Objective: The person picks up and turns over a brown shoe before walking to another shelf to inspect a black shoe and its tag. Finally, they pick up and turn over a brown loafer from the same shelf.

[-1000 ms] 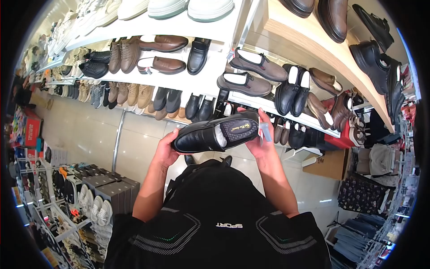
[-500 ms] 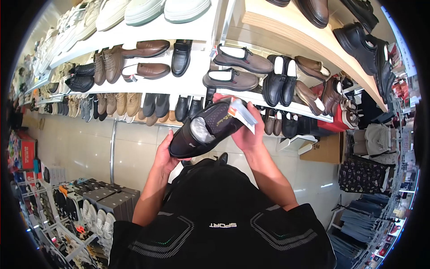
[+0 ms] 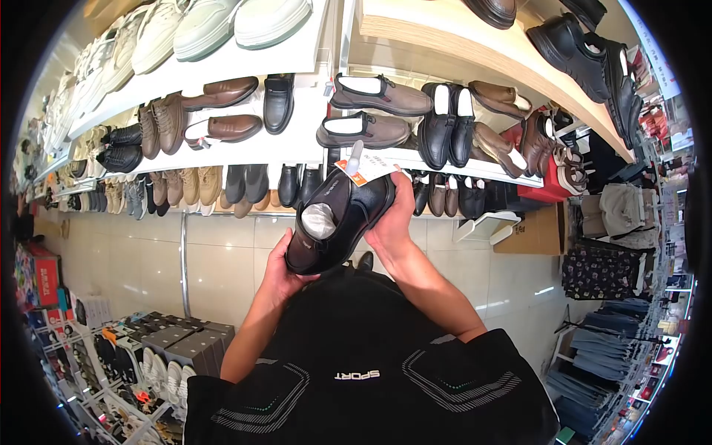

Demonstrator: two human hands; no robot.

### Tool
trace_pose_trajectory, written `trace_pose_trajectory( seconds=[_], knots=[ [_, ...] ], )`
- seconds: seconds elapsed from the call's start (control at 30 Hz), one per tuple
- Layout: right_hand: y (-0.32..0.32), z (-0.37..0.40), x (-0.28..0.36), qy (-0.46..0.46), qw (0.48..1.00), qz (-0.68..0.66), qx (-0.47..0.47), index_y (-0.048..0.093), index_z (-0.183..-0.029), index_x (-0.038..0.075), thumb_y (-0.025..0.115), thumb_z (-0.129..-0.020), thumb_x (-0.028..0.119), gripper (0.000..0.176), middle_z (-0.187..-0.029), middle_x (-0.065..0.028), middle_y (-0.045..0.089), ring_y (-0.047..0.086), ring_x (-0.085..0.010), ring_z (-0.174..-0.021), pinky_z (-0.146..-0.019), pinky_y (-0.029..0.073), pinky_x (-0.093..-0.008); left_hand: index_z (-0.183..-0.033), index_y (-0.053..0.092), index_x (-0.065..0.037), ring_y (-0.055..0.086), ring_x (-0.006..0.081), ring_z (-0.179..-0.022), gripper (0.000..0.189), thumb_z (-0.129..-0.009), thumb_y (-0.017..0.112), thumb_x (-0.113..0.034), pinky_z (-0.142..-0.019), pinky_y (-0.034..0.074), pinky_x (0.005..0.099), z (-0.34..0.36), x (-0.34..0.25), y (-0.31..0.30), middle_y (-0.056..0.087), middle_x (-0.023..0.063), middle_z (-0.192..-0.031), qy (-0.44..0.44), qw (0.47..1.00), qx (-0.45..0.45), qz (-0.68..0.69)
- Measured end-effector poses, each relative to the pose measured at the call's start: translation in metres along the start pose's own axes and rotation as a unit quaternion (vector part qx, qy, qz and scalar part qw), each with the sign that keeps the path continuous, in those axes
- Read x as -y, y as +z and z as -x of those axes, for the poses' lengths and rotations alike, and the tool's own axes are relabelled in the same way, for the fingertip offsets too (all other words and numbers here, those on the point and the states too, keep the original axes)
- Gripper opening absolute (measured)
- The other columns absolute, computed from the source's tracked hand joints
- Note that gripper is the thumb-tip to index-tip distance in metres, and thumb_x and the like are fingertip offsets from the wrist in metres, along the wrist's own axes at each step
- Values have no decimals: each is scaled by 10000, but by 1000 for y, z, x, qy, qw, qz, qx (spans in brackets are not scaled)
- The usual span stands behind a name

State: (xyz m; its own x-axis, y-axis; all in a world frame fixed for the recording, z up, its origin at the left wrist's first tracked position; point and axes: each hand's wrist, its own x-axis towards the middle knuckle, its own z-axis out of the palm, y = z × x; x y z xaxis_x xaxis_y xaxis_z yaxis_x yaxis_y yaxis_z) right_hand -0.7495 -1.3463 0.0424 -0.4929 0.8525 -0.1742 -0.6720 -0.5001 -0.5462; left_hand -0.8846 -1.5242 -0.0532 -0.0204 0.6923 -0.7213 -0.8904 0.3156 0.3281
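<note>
Between my hands, in front of my chest, is a black loafer (image 3: 356,215), tilted with its toe toward me and to the left. White stuffing (image 3: 318,220) fills its opening. A white and orange price tag (image 3: 371,167) hangs at the heel end. My left hand (image 3: 285,268) grips the toe from the left, with part of its fingers hidden under the shoe. Around the heel from the right is my right hand (image 3: 394,215), its fingers mostly behind the shoe.
Ahead, a white shelf (image 3: 230,156) holds brown and black shoes, among them a pair of grey-brown slip-ons (image 3: 363,130). Higher up juts a wooden shelf (image 3: 445,33). Grey shoe boxes (image 3: 196,345) stand lower left; a cardboard box (image 3: 530,231) sits on the right.
The loafer has turned so its right outer side shows more, and its tag has swung up and over to the left. Both hands still hold it. The view has shifted slightly.
</note>
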Motion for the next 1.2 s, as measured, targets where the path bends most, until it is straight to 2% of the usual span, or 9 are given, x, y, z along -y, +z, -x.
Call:
trace_pose_trajectory(
  seconds=[0.57,0.77,0.83,0.87,0.93,0.97,1.03,1.1,1.2],
  knots=[
    [-10,8,6,-10,992,57,109,545,-1289,-38,413,-969,386,547,-1189,-191,669,674,-308,-1090,-997,532,-443,-1410,533,-141,704,293,-1061,623,-1013,425,-609,-771,603,507,1,-2,17,672,112,-1283,18,1000,2,-9],
    [-8,8,10,7,988,16,155,521,-1284,-57,382,-1016,378,529,-1173,-231,669,679,-329,-1096,-995,531,-442,-1334,597,-107,687,268,-1092,460,-1019,570,-440,-866,584,378,-2,-3,11,671,121,-1264,76,996,2,46],
    [-13,5,10,45,989,-3,143,521,-1291,-52,379,-1010,372,528,-1182,-235,667,680,-331,-1093,-997,530,-446,-1243,660,-59,674,246,-1088,319,-964,704,-207,-884,558,320,-4,-13,2,673,107,-1232,352,883,-112,-289],
    [-14,2,10,82,987,-21,133,521,-1298,-47,375,-1004,365,527,-1191,-239,665,681,-333,-1089,-999,528,-450,-1243,660,-59,674,246,-1088,319,-964,704,-207,-884,558,320,-5,-16,-1,673,107,-1232,351,884,-112,-289],
    [-14,-6,10,113,989,-15,93,557,-1271,-33,371,-988,405,554,-1158,-214,677,683,-322,-1054,-969,538,-448,-1214,680,-19,671,225,-1062,328,-894,750,-47,-872,542,300,26,-40,41,675,103,-1202,540,767,-85,-335],
    [-14,-13,10,142,988,-10,54,593,-1245,-18,366,-971,444,583,-1125,-190,689,686,-311,-1019,-939,547,-446,-1214,680,-19,671,225,-1062,328,-894,750,-47,-872,542,300,40,-52,61,675,103,-1202,540,768,-90,-332],
    [-28,-33,5,167,982,-15,83,607,-1241,-21,323,-975,471,627,-1107,-198,697,690,-321,-1005,-918,556,-452,-1249,666,-10,677,238,-1058,391,-870,756,-44,-873,542,319,58,-75,103,678,129,-1194,604,620,-36,-499],
    [-30,-42,4,222,972,-34,69,610,-1251,-7,305,-975,478,636,-1105,-203,702,695,-332,-985,-889,568,-461,-1256,681,-66,678,275,-1057,441,-824,764,-33,-863,552,337,56,-93,135,682,135,-1162,643,529,17,-553],
    [-33,-49,-9,219,969,-91,64,625,-1244,42,292,-997,507,623,-1111,-186,702,701,-333,-980,-879,580,-496,-1258,687,-102,683,267,-1028,450,-819,761,-39,-827,563,339,37,-107,165,686,115,-1188,656,485,43,-577]
  ],
)
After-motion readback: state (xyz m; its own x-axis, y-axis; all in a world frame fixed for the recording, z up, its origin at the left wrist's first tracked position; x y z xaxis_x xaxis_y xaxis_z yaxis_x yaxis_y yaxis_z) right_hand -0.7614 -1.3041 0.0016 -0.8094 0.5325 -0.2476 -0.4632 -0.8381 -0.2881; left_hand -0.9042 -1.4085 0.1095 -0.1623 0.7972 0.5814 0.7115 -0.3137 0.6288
